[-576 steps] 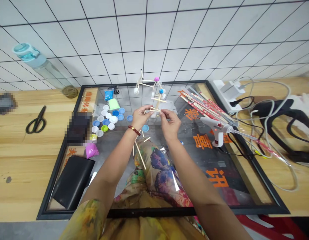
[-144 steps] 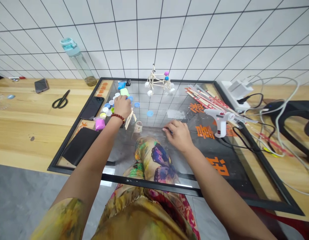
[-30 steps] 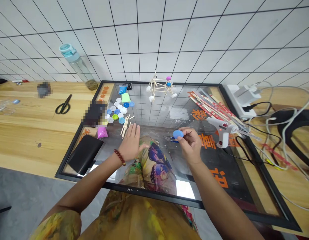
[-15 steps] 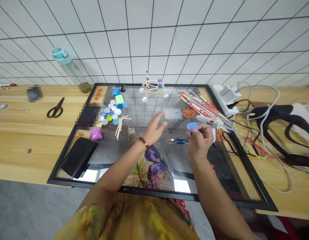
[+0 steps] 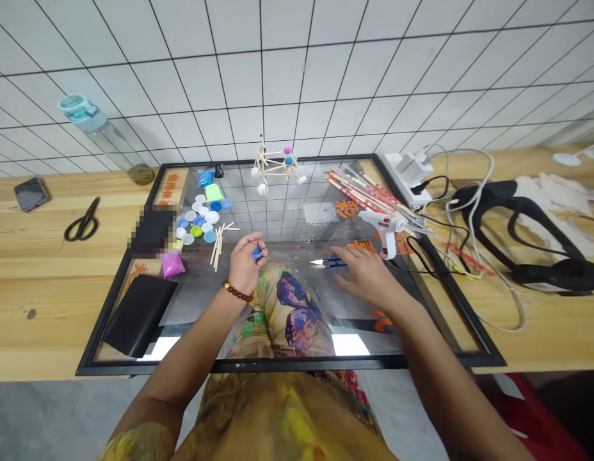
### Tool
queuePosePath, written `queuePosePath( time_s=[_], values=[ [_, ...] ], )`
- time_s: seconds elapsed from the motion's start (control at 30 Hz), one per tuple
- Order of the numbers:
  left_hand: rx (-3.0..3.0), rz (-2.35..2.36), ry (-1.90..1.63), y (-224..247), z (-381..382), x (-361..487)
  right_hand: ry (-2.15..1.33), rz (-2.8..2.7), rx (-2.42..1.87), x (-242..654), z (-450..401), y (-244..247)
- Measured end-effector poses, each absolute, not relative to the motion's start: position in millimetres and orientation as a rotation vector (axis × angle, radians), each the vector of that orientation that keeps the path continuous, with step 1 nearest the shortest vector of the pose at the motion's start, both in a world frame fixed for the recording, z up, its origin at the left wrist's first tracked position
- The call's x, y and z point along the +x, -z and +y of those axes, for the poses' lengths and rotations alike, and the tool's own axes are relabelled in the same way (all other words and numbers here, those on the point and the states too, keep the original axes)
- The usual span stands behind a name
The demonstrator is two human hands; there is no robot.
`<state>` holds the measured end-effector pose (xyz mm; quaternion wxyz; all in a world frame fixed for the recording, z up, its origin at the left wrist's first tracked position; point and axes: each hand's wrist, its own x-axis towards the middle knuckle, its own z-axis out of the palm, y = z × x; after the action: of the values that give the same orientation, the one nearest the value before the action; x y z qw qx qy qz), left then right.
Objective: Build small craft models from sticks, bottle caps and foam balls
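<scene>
A blue bottle cap [image 5: 257, 253] is pinched in the fingers of my left hand [image 5: 245, 264], above the glass tabletop. My right hand [image 5: 370, 275] is open, fingers spread and palm down, holding nothing. It is beside the blue-handled thread snips [image 5: 331, 262] and partly covers their handle end. A white glue gun [image 5: 386, 230] lies just beyond that hand. To the left of my left hand are short wooden sticks [image 5: 219, 246] and several plastic caps [image 5: 198, 221]. A small stick frame with coloured and white balls [image 5: 272, 169] stands near the wall.
Long sticks in red-printed wrappers [image 5: 359, 192] lie at the back right, near a power strip [image 5: 406, 179] with cables. A black headset strap [image 5: 513, 237] is farther right. On the left are scissors [image 5: 83, 223], a water bottle [image 5: 107, 137], a phone [image 5: 32, 193] and a black pouch [image 5: 141, 314].
The blue cap has passed from my right hand to my left, which has moved left. My right hand has opened and lowered toward the snips. The camera view has shifted.
</scene>
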<state>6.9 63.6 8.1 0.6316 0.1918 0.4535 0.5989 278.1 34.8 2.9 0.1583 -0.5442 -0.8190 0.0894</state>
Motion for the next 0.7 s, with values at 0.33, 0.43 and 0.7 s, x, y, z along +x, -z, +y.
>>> queuePosePath(
  time_s=[0.33,0.43,0.7],
  values=[
    [0.682,1.191,-1.769,11.9,72.0,-4.0,-0.446,-2.404,-1.499,156.1,64.3,-3.5],
    [0.708,1.200,-1.810,16.2,74.5,-9.1,-0.445,-2.420,-1.554,143.5,78.1,5.2],
    [0.586,1.206,-1.774,16.8,80.9,-8.0,-0.110,-2.045,-2.290,250.6,8.8,34.7]
  ],
)
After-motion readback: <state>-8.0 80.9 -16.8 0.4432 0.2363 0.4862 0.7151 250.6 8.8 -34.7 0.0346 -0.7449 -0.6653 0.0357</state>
